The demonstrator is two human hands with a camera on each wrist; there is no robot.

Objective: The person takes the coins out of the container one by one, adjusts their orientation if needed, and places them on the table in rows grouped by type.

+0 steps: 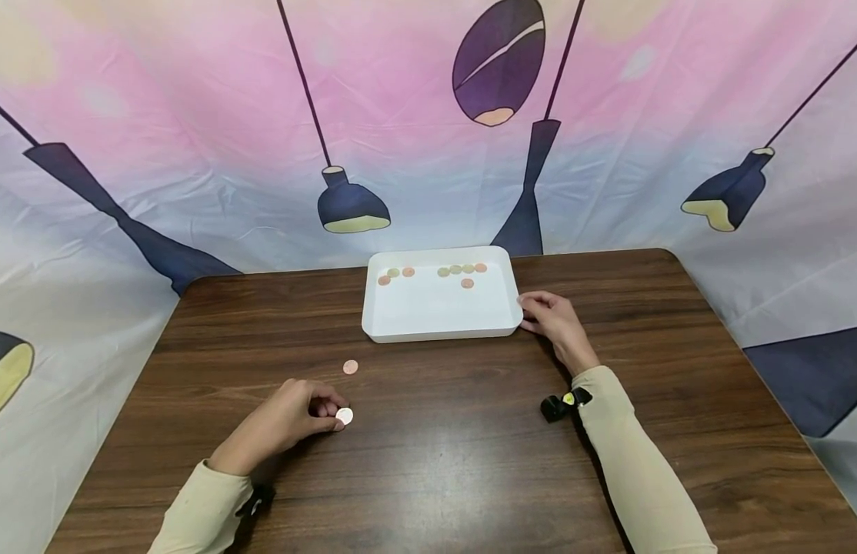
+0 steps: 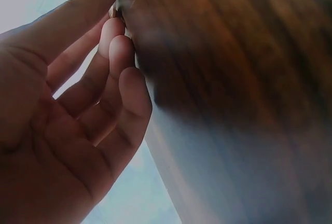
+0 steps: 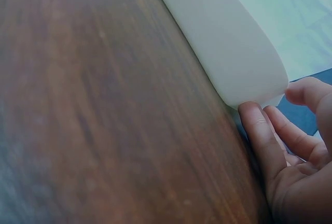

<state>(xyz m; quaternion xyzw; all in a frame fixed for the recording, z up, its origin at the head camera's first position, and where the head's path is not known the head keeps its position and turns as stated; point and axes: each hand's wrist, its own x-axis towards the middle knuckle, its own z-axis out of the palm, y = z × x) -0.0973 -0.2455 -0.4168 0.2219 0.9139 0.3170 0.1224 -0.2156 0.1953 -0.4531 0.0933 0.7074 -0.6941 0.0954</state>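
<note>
My left hand point(image 1: 331, 413) rests on the brown table point(image 1: 456, 462) at the front left and pinches a silver coin point(image 1: 344, 416) at its fingertips. A copper coin point(image 1: 350, 367) lies loose on the wood just beyond it. Past that stands a white tray point(image 1: 435, 335) with several copper and greenish coins point(image 1: 456, 270) along its far side. My right hand point(image 1: 542, 312) rests against the tray's front right corner with its fingers relaxed. In the right wrist view the fingers point(image 3: 259, 130) touch the tray's rounded corner point(image 3: 233, 53). The left wrist view shows my palm point(image 2: 67, 130) and fingertips blurred against the wood.
A printed cloth backdrop point(image 1: 415, 154) with lamp shapes hangs behind and around the table. The table's rounded edges drop off at left point(image 1: 145, 362) and right point(image 1: 740, 362). A small black wrist camera point(image 1: 561, 405) sits on my right sleeve.
</note>
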